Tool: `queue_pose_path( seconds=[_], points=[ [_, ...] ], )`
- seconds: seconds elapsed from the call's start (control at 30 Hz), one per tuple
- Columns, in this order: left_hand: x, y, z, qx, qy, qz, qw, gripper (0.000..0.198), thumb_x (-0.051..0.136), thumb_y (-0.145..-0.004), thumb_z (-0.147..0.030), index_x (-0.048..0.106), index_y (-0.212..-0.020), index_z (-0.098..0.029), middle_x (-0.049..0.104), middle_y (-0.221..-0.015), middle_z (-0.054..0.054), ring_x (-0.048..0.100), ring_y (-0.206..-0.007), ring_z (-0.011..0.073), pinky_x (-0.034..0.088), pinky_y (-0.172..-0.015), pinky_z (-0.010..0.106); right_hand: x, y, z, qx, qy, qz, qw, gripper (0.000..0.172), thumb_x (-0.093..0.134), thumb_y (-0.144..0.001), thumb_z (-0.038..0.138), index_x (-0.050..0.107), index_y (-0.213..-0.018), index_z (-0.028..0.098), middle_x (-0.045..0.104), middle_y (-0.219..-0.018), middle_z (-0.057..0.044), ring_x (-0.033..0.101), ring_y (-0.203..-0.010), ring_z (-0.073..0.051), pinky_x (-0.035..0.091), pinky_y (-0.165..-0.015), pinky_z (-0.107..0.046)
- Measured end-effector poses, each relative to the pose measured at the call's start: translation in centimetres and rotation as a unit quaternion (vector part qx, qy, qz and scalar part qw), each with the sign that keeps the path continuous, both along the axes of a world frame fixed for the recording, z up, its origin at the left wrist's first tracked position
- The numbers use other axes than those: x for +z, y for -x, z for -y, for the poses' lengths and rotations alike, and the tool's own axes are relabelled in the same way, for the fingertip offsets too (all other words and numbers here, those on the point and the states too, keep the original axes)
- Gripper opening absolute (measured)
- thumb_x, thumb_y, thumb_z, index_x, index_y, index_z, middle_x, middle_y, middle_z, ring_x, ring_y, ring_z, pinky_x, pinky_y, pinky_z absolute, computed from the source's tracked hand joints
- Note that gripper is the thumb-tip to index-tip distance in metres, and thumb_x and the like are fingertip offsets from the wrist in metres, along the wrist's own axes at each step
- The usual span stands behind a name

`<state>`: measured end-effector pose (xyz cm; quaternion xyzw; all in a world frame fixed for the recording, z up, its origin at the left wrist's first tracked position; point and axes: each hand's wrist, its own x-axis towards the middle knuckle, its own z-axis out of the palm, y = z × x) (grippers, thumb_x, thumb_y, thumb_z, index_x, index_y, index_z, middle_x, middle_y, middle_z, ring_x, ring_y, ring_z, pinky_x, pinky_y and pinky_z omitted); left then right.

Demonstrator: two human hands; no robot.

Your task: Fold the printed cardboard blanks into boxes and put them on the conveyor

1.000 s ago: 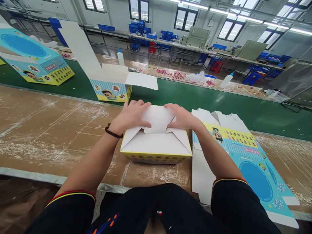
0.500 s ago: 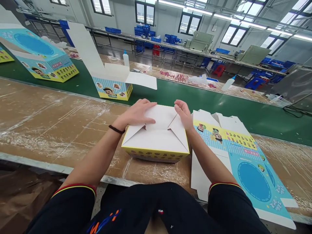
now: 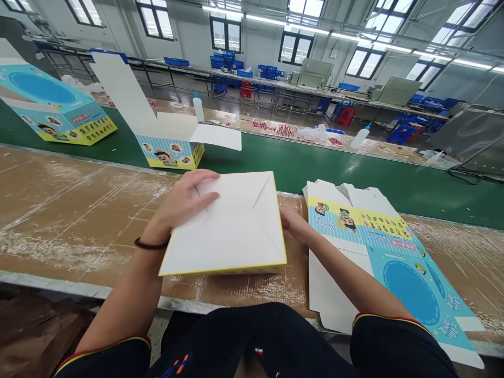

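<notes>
A carton [image 3: 232, 226] with a plain white face and yellow edges stands in front of me, its white face tilted up toward me. My left hand [image 3: 185, 202] lies over its upper left edge, thumb and fingers apart on the white face. At the right side of the carton is my right hand [image 3: 293, 223], its fingertips partly hidden behind the edge; it appears to hold the side. Flat printed box blanks [image 3: 409, 283] in blue and yellow lie to the right, under my right forearm.
On the green belt [image 3: 252, 157] ahead stand an open-flapped printed box [image 3: 169, 152] and a larger blue box [image 3: 74, 118] at the left. Beyond them are glue bottles [image 3: 198, 107], small red pieces [image 3: 283, 129] and a plastic bag [image 3: 315, 132]. Brown board covers the near table [image 3: 79, 210].
The carton's folded white flaps have flattened into one face, and it has turned and tilted toward me. My left hand moved left and down; my right hand moved down along the side.
</notes>
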<state>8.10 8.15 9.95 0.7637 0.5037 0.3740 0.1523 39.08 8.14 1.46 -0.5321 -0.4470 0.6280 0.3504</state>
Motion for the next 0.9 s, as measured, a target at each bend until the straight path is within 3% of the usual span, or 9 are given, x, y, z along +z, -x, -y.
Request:
queue_pose_path(
  seconds=[0.07,0.17,0.33,0.43,0.5,0.6,0.7,0.8,0.9],
  points=[
    [-0.3,1.3,1.4,0.018,-0.022,0.026,0.999,0.042,0.062,-0.081,-0.05,0.07,-0.114,-0.025,0.07,-0.129,0.006,0.061,-0.124,0.0283,0.044,-0.115,0.047,-0.9,-0.3,1.0,0.066,0.045,-0.016,0.997,0.055,0.084,-0.065,0.068,0.071,-0.088,0.019,0.073,-0.093,-0.007,0.065,-0.085,-0.02,0.05,-0.074,-0.031],
    [-0.7,2.5,2.9,0.033,-0.074,0.095,0.992,0.032,0.07,-0.079,-0.045,0.073,-0.106,-0.027,0.072,-0.123,0.003,0.064,-0.119,0.0275,0.048,-0.112,0.047,0.1,-0.2,1.0,0.078,-0.007,-0.059,0.995,0.061,0.094,-0.05,0.065,0.07,-0.082,0.02,0.072,-0.081,-0.002,0.062,-0.071,-0.016,0.048,-0.067,-0.029],
    [-2.3,2.6,1.5,0.105,-0.167,0.313,0.929,0.031,0.078,-0.074,-0.044,0.072,-0.099,-0.026,0.074,-0.108,0.001,0.068,-0.108,0.0254,0.054,-0.105,0.048,7.3,0.2,-1.4,-0.007,-0.245,-0.128,0.961,0.059,0.097,-0.053,0.057,0.065,-0.093,0.026,0.073,-0.088,0.001,0.067,-0.083,-0.02,0.055,-0.08,-0.036],
    [-5.3,1.5,-0.9,0.172,-0.136,0.344,0.913,0.035,0.072,-0.075,-0.048,0.066,-0.099,-0.024,0.072,-0.104,0.003,0.068,-0.105,0.0253,0.055,-0.103,0.048,11.2,0.9,-3.2,0.021,-0.402,-0.04,0.915,0.047,0.089,-0.068,0.052,0.066,-0.099,0.026,0.072,-0.097,0.0,0.068,-0.093,-0.022,0.055,-0.088,-0.039],
    [-8.3,0.3,-2.3,0.21,-0.093,0.328,0.916,0.039,0.066,-0.073,-0.05,0.063,-0.099,-0.022,0.071,-0.1,0.006,0.068,-0.101,0.0257,0.056,-0.098,0.047,12.2,1.7,-5.0,0.035,-0.481,0.057,0.874,0.034,0.081,-0.078,0.045,0.068,-0.101,0.024,0.072,-0.1,-0.001,0.067,-0.092,-0.021,0.054,-0.087,-0.038],
    [-13.0,-1.7,-3.4,0.2,0.01,0.259,0.945,0.042,0.058,-0.071,-0.05,0.064,-0.098,-0.02,0.071,-0.099,0.012,0.07,-0.097,0.0282,0.057,-0.095,0.049,11.5,3.0,-8.8,0.023,-0.516,0.225,0.826,0.019,0.064,-0.086,0.026,0.07,-0.104,0.025,0.074,-0.1,0.001,0.067,-0.085,-0.021,0.054,-0.085,-0.037],
    [-16.0,-2.7,-3.9,0.113,0.059,0.161,0.979,0.038,0.06,-0.07,-0.044,0.068,-0.099,-0.02,0.073,-0.1,0.012,0.071,-0.099,0.0293,0.056,-0.097,0.049,10.0,3.8,-12.8,-0.002,-0.491,0.403,0.772,0.033,0.054,-0.087,0.012,0.072,-0.11,0.027,0.076,-0.11,0.0,0.069,-0.097,-0.025,0.052,-0.091,-0.038],
    [-16.9,-2.5,-4.1,0.095,0.053,0.144,0.983,0.038,0.059,-0.074,-0.042,0.069,-0.103,-0.021,0.074,-0.1,0.011,0.071,-0.098,0.0286,0.057,-0.096,0.048,8.7,4.1,-15.9,0.011,-0.43,0.534,0.728,0.04,0.049,-0.091,0.01,0.071,-0.121,0.027,0.075,-0.121,-0.005,0.067,-0.112,-0.029,0.051,-0.093,-0.04],
    [-16.9,-2.1,-4.1,0.097,0.055,0.153,0.982,0.038,0.059,-0.075,-0.043,0.069,-0.105,-0.022,0.074,-0.099,0.01,0.071,-0.096,0.0282,0.058,-0.094,0.048,7.9,4.5,-17.9,0.028,-0.384,0.578,0.719,0.046,0.046,-0.092,0.006,0.07,-0.126,0.025,0.075,-0.122,-0.008,0.068,-0.111,-0.031,0.052,-0.089,-0.04]
  ],
)
